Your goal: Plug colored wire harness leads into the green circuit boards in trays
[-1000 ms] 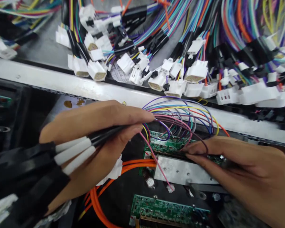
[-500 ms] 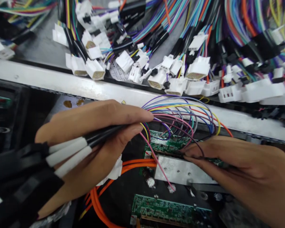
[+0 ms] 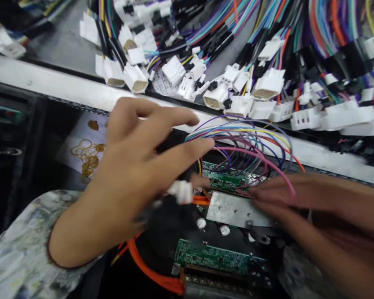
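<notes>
Multicoloured wires point(image 3: 205, 133) arch mid-frame over the upper green circuit board point(image 3: 222, 180); the left hand point(image 3: 133, 166) spreads its fingers beside them, left of centre; the right hand point(image 3: 320, 193), at right, pinches a pink wire point(image 3: 261, 155).

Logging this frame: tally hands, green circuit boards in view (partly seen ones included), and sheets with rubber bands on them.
Hands: 2 (left hand, right hand)
Green circuit boards: 3 (upper board, lower board, left-edge board)
Sheets with rubber bands: 1 (pale sheet)
Total: 6
</notes>
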Demonstrator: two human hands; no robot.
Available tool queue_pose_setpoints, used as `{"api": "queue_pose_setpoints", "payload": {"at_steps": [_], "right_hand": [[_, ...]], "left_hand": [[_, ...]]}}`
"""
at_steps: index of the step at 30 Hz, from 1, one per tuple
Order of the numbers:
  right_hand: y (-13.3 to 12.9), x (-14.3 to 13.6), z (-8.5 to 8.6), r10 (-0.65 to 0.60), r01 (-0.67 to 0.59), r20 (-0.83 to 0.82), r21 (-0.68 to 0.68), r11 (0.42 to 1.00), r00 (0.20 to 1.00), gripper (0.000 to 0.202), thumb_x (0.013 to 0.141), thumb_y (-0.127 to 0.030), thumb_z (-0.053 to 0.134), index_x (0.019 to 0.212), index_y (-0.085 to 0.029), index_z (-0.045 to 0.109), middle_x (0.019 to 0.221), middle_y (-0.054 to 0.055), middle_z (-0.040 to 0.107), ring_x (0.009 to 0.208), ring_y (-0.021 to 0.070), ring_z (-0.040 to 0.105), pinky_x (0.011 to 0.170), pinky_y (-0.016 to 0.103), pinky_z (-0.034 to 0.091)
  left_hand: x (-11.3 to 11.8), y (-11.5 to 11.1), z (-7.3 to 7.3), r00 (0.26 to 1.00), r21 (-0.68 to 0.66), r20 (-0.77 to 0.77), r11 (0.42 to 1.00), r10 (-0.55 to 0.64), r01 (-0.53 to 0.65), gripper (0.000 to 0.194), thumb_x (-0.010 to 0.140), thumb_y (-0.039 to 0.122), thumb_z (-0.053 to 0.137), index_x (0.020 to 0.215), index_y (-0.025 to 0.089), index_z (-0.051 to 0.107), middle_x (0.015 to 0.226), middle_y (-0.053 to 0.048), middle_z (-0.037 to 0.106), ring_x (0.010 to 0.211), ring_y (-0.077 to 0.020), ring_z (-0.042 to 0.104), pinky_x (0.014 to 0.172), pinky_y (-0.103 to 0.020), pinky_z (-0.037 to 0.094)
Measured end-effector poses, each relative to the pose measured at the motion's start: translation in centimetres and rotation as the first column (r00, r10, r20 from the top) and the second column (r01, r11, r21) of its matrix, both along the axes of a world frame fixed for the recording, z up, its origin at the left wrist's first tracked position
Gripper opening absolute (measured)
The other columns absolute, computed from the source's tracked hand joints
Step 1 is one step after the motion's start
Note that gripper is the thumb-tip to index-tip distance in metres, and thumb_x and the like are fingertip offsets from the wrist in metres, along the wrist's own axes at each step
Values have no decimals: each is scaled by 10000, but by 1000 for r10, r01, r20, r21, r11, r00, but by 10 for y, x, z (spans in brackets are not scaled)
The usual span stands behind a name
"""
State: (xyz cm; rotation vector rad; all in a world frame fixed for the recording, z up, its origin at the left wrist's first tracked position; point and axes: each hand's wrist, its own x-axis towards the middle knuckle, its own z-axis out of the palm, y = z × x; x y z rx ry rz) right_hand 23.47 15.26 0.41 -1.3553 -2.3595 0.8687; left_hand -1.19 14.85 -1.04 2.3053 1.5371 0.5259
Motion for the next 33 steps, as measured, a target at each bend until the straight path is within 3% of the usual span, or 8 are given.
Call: {"api": "queue_pose_setpoints", "payload": {"at_steps": [3,6,9,13,15,19,27,33], "right_hand": [[2,-5,-12,-127,116,105,109,987,986,38,872,-254,614,878,-278,643,831,-39,735,735,164,692,665,294,557],[-1,-14,-18,-130,118,131,99,988,983,61,871,-239,601,840,-269,644,816,-30,732,720,187,689,645,323,545],[-2,-17,-17,-138,128,124,85,988,983,66,868,-254,601,839,-282,653,813,-35,728,728,190,688,654,328,540],[-1,-16,-15,-108,97,136,85,992,985,76,875,-259,589,833,-271,650,791,-30,719,721,179,682,667,321,532],[0,-15,-15,-79,65,144,102,993,986,75,878,-259,585,841,-257,651,795,-22,719,718,172,679,663,313,526],[-1,-16,-16,-46,27,147,128,991,988,78,876,-256,588,856,-239,662,795,-13,725,710,165,678,642,297,520],[-2,-19,-22,-118,97,97,195,976,988,66,829,-233,641,807,-239,703,776,-9,743,713,174,701,653,292,539],[1,-25,-25,-71,63,59,140,988,996,110,808,-201,624,750,-210,717,740,6,740,693,179,695,624,299,516]], "left_hand": [[6,-5,-2,972,-49,-158,985,-173,167,758,842,706,420,1336,141,525,1482,-157,420,1335,-453,381,1098,-726,190],[8,-7,-4,969,-61,-139,978,-206,199,937,783,820,267,1356,112,482,1503,-157,382,1379,-436,346,1173,-671,44],[6,-5,-7,976,-41,-114,982,-188,185,808,845,739,329,1312,112,533,1472,-151,437,1351,-424,402,1179,-659,120],[3,0,-8,988,1,-121,995,-98,99,347,979,357,411,1136,170,659,1384,-75,557,1291,-289,518,1167,-574,288],[3,1,-7,992,-7,-112,998,-64,64,274,973,232,432,1058,199,690,1369,-48,574,1263,-237,550,1160,-532,326],[1,2,-4,994,-9,-108,1000,-26,25,191,943,230,520,965,212,708,1309,-28,619,1235,-212,570,1159,-506,344],[-1,2,-10,995,55,-100,998,-24,30,140,892,270,584,917,235,717,1154,-35,659,1088,-242,614,1108,-520,387],[2,5,-13,995,10,-96,1000,-7,8,167,890,290,571,884,242,731,1111,-41,666,1047,-253,604,1000,-487,425]]}}
